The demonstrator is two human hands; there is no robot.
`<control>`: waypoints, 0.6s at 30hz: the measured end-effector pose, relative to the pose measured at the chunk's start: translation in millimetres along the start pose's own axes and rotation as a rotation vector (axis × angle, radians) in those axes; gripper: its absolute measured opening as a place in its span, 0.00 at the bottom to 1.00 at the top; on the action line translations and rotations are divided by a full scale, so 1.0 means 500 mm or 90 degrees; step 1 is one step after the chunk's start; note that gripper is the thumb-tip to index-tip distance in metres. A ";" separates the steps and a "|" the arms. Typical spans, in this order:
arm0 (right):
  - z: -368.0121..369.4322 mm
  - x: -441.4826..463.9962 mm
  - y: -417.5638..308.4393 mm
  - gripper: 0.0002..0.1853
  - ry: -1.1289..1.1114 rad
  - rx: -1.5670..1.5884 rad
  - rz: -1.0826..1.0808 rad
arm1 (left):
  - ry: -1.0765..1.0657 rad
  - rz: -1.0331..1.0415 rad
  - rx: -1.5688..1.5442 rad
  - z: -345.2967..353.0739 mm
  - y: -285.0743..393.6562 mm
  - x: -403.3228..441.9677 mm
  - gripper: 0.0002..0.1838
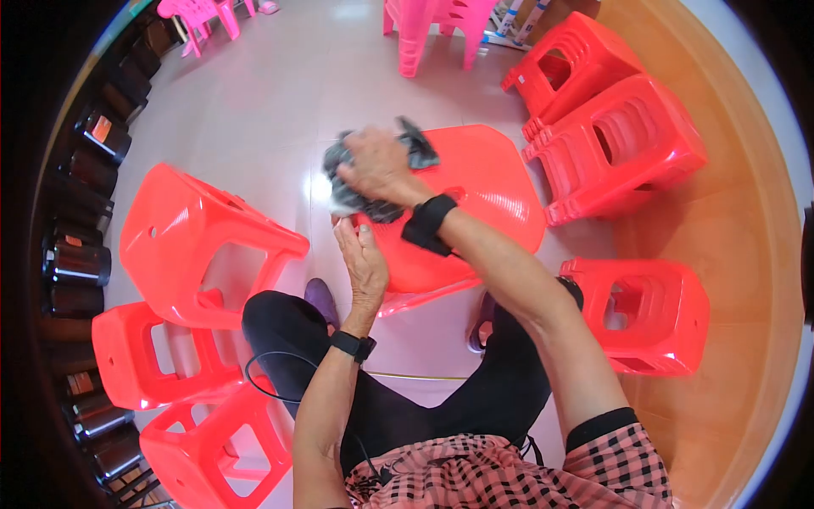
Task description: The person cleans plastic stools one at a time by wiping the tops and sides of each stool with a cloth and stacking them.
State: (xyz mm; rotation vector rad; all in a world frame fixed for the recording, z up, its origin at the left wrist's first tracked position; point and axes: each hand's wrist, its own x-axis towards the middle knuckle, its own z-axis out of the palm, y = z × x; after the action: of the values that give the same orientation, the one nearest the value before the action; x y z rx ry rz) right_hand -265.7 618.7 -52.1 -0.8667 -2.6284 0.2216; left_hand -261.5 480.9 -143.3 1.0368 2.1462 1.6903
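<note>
A red plastic stool (487, 191) is in front of me between my knees, its smooth seat facing up. Pressed down at the seat's far left edge is a crumpled grey and black cloth (421, 146), gripped under my right hand (379, 163), which is slightly blurred. My left hand (365, 267) holds the stool's near left edge, thumb raised and fingers partly hidden against the rim. The hands are close together, the right one farther from me.
Stacked red stools (670, 127) stand on the right, with another stack (674, 314) nearer me. More red stools (182, 225) are on the left. Pink chairs (415, 34) stand at the back. Dark glossy containers (76, 263) line the left side.
</note>
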 end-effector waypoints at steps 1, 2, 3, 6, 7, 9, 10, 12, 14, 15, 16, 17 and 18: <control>0.007 -0.019 -0.014 0.21 0.007 0.039 -0.042 | -0.023 -0.034 0.023 0.000 -0.005 0.001 0.20; 0.009 -0.038 -0.023 0.22 0.015 0.077 -0.082 | -0.033 -0.029 0.018 0.004 -0.011 0.003 0.20; 0.003 -0.052 -0.025 0.22 -0.013 0.092 -0.089 | -0.002 -0.031 -0.036 0.011 -0.022 0.004 0.20; -0.025 -0.098 0.014 0.21 0.001 0.199 -0.057 | -0.015 -0.050 -0.083 -0.007 -0.024 0.004 0.21; -0.039 -0.116 0.032 0.20 -0.001 0.202 -0.055 | -0.077 -0.076 -0.057 -0.022 -0.023 0.007 0.22; -0.074 -0.174 0.066 0.19 0.003 0.175 -0.033 | -0.153 -0.098 -0.027 -0.052 -0.022 0.015 0.22; -0.090 -0.205 0.083 0.19 0.000 0.150 -0.025 | -0.133 -0.131 -0.010 -0.066 -0.023 0.021 0.23; -0.112 -0.264 0.117 0.18 0.040 0.138 -0.013 | -0.124 -0.156 0.011 -0.088 -0.017 0.041 0.23; -0.132 -0.318 0.157 0.18 0.135 0.096 0.017 | -0.057 0.052 0.044 -0.093 0.006 0.062 0.22; -0.147 -0.337 0.173 0.17 0.154 0.083 0.066 | -0.067 0.057 0.044 -0.083 0.028 0.066 0.22; -0.159 -0.354 0.192 0.17 0.160 0.082 0.075 | -0.097 0.144 0.062 -0.067 0.054 0.071 0.22; -0.172 -0.367 0.213 0.18 0.192 0.048 0.128 | -0.127 0.232 0.078 -0.047 0.074 0.076 0.21; -0.183 -0.381 0.237 0.18 0.221 0.013 0.181 | -0.137 0.238 0.076 -0.022 0.090 0.076 0.21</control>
State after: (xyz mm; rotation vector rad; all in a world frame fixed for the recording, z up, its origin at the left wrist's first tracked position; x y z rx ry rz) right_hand -24.1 602.1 -53.4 -1.1578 -2.1776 0.1529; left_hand -277.8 501.0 -89.4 1.6587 2.0282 1.5166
